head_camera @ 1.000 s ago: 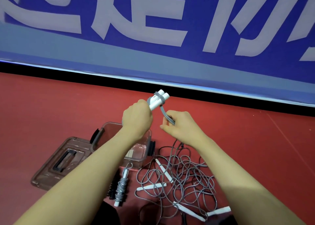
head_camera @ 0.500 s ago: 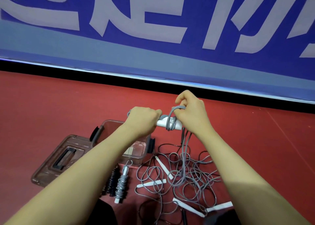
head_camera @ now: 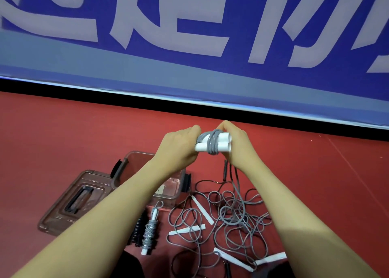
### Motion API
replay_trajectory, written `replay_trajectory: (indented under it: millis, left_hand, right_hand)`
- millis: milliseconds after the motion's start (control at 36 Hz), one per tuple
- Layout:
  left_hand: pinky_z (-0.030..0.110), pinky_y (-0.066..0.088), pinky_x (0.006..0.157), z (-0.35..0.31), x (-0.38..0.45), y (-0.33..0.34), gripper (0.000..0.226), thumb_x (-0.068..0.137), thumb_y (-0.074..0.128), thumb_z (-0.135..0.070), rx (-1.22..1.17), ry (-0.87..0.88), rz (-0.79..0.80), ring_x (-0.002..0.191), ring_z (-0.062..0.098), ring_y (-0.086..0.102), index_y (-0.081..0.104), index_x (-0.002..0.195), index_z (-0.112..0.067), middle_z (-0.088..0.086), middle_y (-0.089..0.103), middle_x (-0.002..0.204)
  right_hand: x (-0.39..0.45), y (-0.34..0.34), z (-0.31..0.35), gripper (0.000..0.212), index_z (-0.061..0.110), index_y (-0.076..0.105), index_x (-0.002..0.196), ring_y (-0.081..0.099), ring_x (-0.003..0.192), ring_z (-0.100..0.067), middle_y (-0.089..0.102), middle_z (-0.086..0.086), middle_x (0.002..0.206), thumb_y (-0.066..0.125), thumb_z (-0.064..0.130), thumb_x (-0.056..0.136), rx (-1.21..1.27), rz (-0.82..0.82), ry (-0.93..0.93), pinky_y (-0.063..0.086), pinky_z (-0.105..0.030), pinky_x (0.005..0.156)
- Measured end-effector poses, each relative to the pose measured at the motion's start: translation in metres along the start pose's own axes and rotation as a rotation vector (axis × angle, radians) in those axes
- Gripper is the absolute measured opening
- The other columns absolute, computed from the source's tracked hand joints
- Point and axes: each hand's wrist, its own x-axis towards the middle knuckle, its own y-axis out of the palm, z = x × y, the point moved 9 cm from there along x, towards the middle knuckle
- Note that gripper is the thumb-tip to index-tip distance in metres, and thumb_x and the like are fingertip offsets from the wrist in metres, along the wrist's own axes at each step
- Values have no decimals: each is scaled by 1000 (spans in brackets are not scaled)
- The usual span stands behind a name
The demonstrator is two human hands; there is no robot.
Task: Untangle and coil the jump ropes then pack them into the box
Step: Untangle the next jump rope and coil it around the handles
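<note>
My left hand (head_camera: 179,145) grips the left end of a pair of white jump rope handles (head_camera: 223,144) held level in the air. Grey cord (head_camera: 211,144) is wound a few turns round their middle. My right hand (head_camera: 236,143) holds the cord by the handles' right end, and the cord hangs from it down to a tangled heap of grey ropes (head_camera: 229,216) with several white handles on the red floor. The clear plastic box (head_camera: 134,162) stands open below my left forearm. Two coiled ropes, one grey (head_camera: 149,233) and one black (head_camera: 137,229), lie in front of it.
The box lid (head_camera: 71,202) with a black handle lies flat on the floor left of the box. A blue banner with large white characters (head_camera: 189,35) runs along the back, above a black strip. Red floor (head_camera: 63,130) spreads left and right.
The handles swung from tilted upward to level. My right hand carried the cord over and round them, adding turns, and now sits at their right end. Both hands rose slightly.
</note>
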Motion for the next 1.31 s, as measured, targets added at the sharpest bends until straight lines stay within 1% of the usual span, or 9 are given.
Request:
replay_trajectory:
  millis: [83,167,306,444,556,778,944,1139,1306]
  left_hand:
    - [33,23,52,17,-3,18,16,87,50,-11,-58,-267,170,63,34,48,35,85,-14,7,54,74]
    - [35,28,58,22,-8,23,14,92,47,-16,-160,-431,190,78,41,53,34,89,-13,15,60,87]
    - [38,40,65,38,-13,31,12,92,45,-15,-277,-670,160,81,40,55,49,95,-4,20,62,95]
    - [33,36,67,56,-22,40,18,91,45,-11,-107,-752,288,92,39,57,52,104,0,20,61,105]
    - [33,35,68,58,-26,45,20,93,45,-13,76,-705,384,95,37,60,53,108,-2,17,62,107]
    - [31,35,66,48,-29,57,21,91,47,-11,294,-469,572,90,31,61,53,110,-9,9,63,106]
    - [31,31,60,23,-24,61,22,90,45,-9,383,-184,630,89,29,62,51,110,-13,6,64,102]
    - [28,23,48,8,-16,54,14,90,42,-13,379,39,565,82,30,61,48,102,-17,5,64,92]
    - [21,23,44,-11,-5,22,15,64,34,-14,104,251,156,39,24,45,48,63,-14,0,47,48]
  right_hand:
    - [0,10,3,17,26,54,87,58,77,-26,63,2,82,60,11,82,12,19,0,46,-36,68]
    - [0,17,4,19,18,63,103,59,77,-19,65,2,82,66,19,84,87,38,13,47,-33,69]
    - [-3,29,2,11,11,57,77,51,57,-14,54,4,65,67,12,81,57,135,48,49,-36,62]
    - [-9,35,6,20,16,55,67,44,44,-12,49,5,56,69,11,81,45,210,43,45,-29,49]
    - [-10,31,17,23,24,49,63,45,57,-20,48,6,56,62,11,77,-84,187,-36,42,-36,57]
    - [-13,6,44,11,18,63,78,47,64,-23,54,5,64,59,8,75,-195,54,-203,35,-32,57]
    - [-4,-3,20,23,25,53,67,49,60,-21,51,8,56,61,4,72,-60,-85,-45,47,-39,60]
    - [6,-3,-15,34,26,42,70,48,66,-22,50,5,62,75,17,72,-2,-110,146,44,-37,63]
    - [6,-4,-22,31,21,46,79,38,53,-13,44,5,52,76,29,78,9,-62,109,36,-31,56]
